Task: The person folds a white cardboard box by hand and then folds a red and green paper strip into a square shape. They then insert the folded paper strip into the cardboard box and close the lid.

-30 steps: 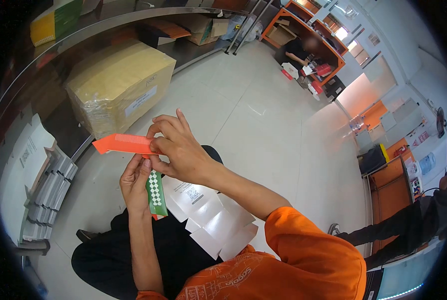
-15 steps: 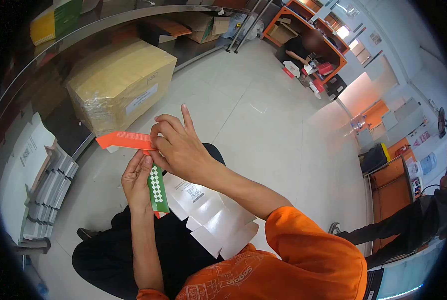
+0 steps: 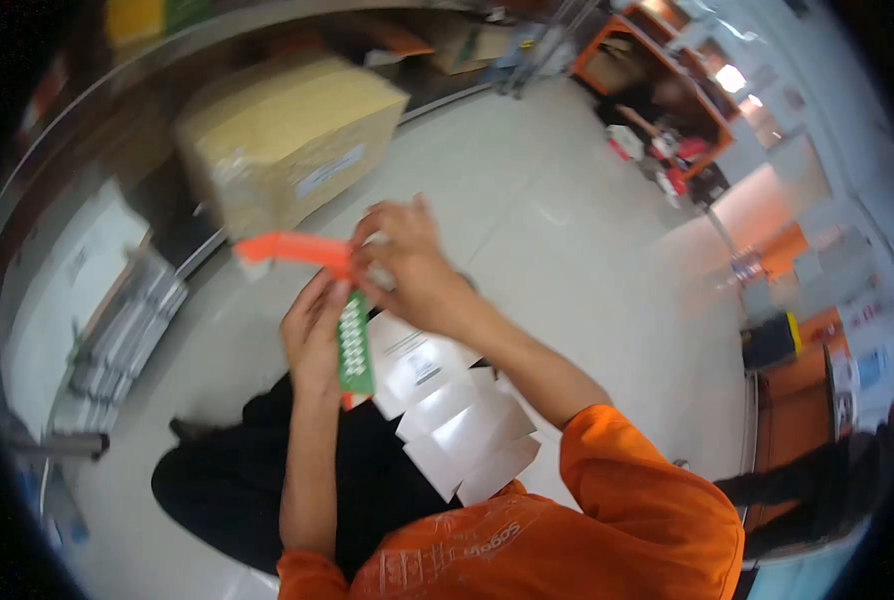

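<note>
A printed card strip bends at a corner between my hands, its orange arm (image 3: 292, 247) reaching left and its green arm (image 3: 355, 345), patterned with white diamonds, hanging down. My left hand (image 3: 312, 335) pinches it just below the bend, thumb against the card. The fingertips of my right hand (image 3: 404, 262) close on the orange arm near the same corner, with one finger raised. Across my lap lies an unfolded white carton blank (image 3: 457, 405), its flaps spread and a printed code near its upper end.
A taped cardboard box (image 3: 297, 140) stands on the floor ahead, beside a metal shelf. Stacked flat cartons (image 3: 132, 320) are at the left. Another person (image 3: 652, 110) sits by an orange cabinet (image 3: 607, 60) at the back. A dark-trousered leg (image 3: 817, 475) shows at right.
The whole view has shifted, so the room and my hands appear farther right and higher, with blur. Both hands keep their hold on the strip.
</note>
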A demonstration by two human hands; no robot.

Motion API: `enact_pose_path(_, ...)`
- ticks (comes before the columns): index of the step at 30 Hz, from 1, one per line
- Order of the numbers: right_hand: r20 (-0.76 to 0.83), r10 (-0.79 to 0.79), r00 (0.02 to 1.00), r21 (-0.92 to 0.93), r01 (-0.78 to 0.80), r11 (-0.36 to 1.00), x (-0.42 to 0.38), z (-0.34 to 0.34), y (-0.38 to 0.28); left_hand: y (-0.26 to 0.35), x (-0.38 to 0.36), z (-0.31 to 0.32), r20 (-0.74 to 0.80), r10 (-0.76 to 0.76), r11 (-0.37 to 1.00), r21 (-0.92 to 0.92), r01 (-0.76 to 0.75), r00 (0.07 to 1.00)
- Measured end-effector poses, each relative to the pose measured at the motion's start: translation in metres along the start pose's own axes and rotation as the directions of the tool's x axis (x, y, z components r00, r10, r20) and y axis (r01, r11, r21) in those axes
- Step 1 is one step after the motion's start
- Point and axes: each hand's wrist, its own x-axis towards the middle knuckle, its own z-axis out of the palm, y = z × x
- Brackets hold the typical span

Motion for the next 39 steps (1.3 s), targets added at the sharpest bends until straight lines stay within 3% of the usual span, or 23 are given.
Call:
enact_pose_path(2, -0.005, -0.012, 1.000, 0.011, 0.012, 1.000, -0.001, 0.003, 0.001, 0.008, -0.004, 0.002, 0.028, 0.003, 0.998, 0.061, -0.004, 1.000)
enact_pose_path(5, -0.067, -0.056, 0.996, -0.023, 0.055, 0.998, 0.001, 0.003, -0.006, 0.008, -0.009, 0.003, -0.026, 0.041, 0.999, 0.010, -0.041, 0.999)
enact_pose_path(8, -0.077, -0.050, 0.996, 0.011, 0.051, 0.999, 0.003, 0.000, -0.012, 0.012, -0.008, 0.010, 0.017, 0.110, 0.992, -0.060, -0.109, 0.994)
enact_pose_path(39, -0.017, -0.081, 0.997, 0.092, 0.083, 0.992, 0.011, -0.011, -0.014, 0.010, -0.011, 0.007, 0.017, 0.123, 0.992, -0.040, -0.122, 0.992)
